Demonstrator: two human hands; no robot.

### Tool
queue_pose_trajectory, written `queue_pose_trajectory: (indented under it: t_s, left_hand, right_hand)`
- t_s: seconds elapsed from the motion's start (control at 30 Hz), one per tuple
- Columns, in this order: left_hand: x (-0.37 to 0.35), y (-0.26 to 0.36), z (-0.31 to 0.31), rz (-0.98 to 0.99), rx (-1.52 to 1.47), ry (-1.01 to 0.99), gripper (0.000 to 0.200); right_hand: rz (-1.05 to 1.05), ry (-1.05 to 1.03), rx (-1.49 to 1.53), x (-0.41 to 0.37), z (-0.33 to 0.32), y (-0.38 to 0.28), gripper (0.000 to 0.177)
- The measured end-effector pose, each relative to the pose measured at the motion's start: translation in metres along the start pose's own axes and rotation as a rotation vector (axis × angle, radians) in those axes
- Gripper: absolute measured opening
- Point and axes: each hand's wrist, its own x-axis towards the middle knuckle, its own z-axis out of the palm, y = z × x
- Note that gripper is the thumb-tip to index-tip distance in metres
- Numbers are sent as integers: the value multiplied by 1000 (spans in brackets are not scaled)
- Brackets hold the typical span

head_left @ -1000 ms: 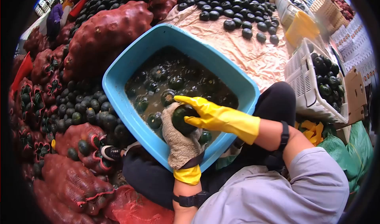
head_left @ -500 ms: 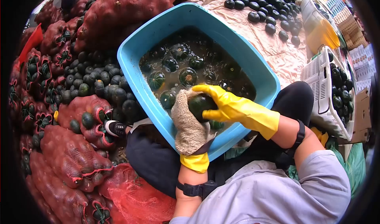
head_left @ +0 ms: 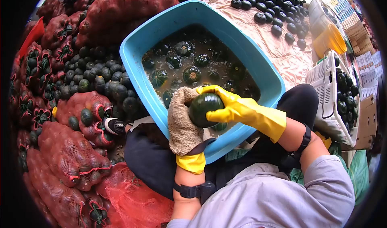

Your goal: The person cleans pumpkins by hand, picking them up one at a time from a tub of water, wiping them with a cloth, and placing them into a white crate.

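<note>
A round dark green pumpkin (head_left: 204, 109) is held over the near edge of a blue tub (head_left: 145, 101). My right hand (head_left: 238, 110), in a yellow rubber glove, grips it from the right with thumb and fingers spread round it. Against the pumpkin's left side curves my left hand (head_left: 183, 125), covered by a fuzzy beige mitt over a yellow glove; its fingers are hidden inside. Murky brown water (head_left: 177, 77) fills the tub, and several green pumpkins (head_left: 191, 74) float in it.
Red mesh sacks (head_left: 72, 153) of pumpkins crowd the left, beside a loose pile of pumpkins (head_left: 107, 77). More pumpkins (head_left: 278, 10) lie on a pale sheet (head_left: 258, 42) at the back right. A white crate (head_left: 322, 99) with pumpkins stands at the right.
The mitted left hand has shifted left and slightly down, uncovering more of the pumpkin's face. The right hand keeps its grip, and the pumpkin has moved slightly.
</note>
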Motion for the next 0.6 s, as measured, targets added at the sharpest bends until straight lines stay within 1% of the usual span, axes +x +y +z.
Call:
queue_pose_trajectory:
  t_s: [0.03,0.07,0.13,0.17,0.27,0.3,0.37,0.4,0.43,0.47,0.5,0.53,0.57,0.6]
  left_hand:
    - [1,-7,2,-85,-139,38,21]
    - [3,-19,4,-70,-203,90,21]
    - [4,-29,11,-16,-219,177,23]
    - [3,-32,11,-31,-237,214,24]
    - [2,-14,10,-146,-338,314,29]
    - [2,-10,8,-157,-330,332,30]
    - [3,-3,3,-95,-214,322,34]
    - [0,-7,-4,0,2,243,45]
    - [-4,-10,-10,111,227,186,56]
    - [-7,-13,-16,232,428,154,67]
    - [-7,-17,-21,299,420,117,75]
    - [-10,-17,-19,276,391,120,78]
    - [-12,-17,-18,254,362,124,82]
    - [-14,-6,-7,156,316,163,81]
  right_hand:
    - [-101,38,195,19,8,33,72]
    - [-34,133,452,29,23,56,75]
    - [-117,358,290,35,41,49,82]
    - [-27,302,297,27,34,46,90]
    - [231,289,-191,17,26,44,94]
    - [140,208,-223,12,13,55,94]
    - [178,46,-361,-1,-31,23,86]
    - [193,-36,-431,-4,-61,7,81]
    - [168,118,-505,-8,-88,-11,64]
    - [96,156,-697,9,-129,-8,53]
    - [34,210,-901,26,-169,-5,42]
    - [-19,279,-1098,42,-208,-4,34]
    - [-67,320,-829,44,-208,3,36]
    - [-121,358,-561,48,-213,11,38]
